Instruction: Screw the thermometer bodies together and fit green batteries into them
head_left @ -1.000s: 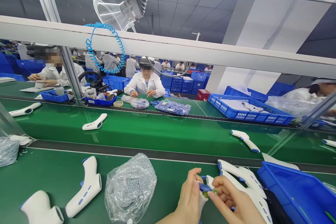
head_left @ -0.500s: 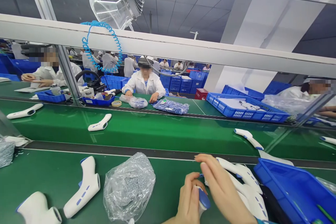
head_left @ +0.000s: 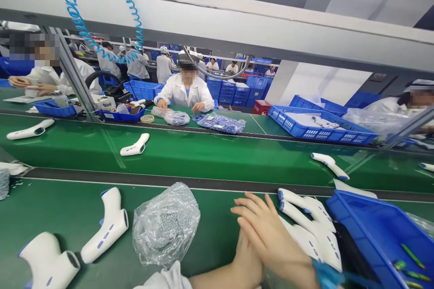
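Observation:
My right hand [head_left: 267, 230] has its fingers stretched out and lies across my left hand [head_left: 244, 253]. The left hand's fingers are hidden behind it, and whatever they may hold cannot be seen. Just right of my hands lies a pile of several white gun-shaped device housings [head_left: 313, 221] with blue trim. To the left, a clear plastic bag [head_left: 167, 226] holds small grey granular-looking contents. Further left lie two more housings, one upright in view [head_left: 106, 230] and one at the lower left [head_left: 49, 259].
A blue bin [head_left: 383, 235] with green-yellow batteries stands at the right. Beyond the bench runs a green conveyor belt [head_left: 217, 153] carrying spaced-out white housings [head_left: 135, 145]. A co-worker [head_left: 185, 88] sits across it. A metal beam [head_left: 217, 18] with a coiled blue hose [head_left: 76, 18] crosses overhead.
My right hand has moved over my left, hiding its fingers and the blue-ended white piece they gripped. The left forearm now shows. The camera has tilted down, and belt housings have shifted right.

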`<state>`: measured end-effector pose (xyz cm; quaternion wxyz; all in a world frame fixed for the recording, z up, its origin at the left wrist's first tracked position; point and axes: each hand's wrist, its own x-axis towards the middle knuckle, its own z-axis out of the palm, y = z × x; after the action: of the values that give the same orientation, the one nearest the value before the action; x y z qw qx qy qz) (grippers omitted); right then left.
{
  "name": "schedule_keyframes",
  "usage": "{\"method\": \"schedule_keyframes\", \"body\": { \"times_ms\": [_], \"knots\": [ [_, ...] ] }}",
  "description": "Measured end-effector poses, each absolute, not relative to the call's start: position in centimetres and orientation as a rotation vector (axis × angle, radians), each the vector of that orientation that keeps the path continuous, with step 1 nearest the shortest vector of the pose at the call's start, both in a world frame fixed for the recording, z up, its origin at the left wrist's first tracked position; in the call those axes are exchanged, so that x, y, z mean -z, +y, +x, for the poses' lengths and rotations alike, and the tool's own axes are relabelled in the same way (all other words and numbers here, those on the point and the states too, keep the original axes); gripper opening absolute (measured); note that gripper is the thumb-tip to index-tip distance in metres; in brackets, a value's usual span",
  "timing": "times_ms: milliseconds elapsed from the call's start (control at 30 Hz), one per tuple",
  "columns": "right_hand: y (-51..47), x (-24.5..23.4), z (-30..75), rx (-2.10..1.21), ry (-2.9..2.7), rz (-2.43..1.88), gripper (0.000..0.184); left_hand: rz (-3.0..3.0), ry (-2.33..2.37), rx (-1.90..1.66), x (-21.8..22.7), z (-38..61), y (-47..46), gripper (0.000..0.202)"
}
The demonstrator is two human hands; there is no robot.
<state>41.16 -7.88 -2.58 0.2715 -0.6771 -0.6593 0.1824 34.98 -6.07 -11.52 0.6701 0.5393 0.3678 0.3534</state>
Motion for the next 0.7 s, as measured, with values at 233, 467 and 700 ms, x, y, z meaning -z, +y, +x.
{"method": "schedule_keyframes", "body": {
  "times_ms": [233,467,700],
  "knots": [
    [-10.8,4.1,43.0,-0.756,-1.591,-1.722,0.053,1.566,0.621,-0.588,11.9,34.3,-5.1,0.034],
    [-11.1,5.7,50.4,-0.463,-1.206,-2.069,0.042,1.775,0.721,-0.539,12.4,35.7,0.4,0.031],
    [-7.0,6.5,58.2,-0.436,-0.606,-2.113,0.033,2.064,0.569,-0.471,12.2,37.5,1.1,0.037]
  ]
}}
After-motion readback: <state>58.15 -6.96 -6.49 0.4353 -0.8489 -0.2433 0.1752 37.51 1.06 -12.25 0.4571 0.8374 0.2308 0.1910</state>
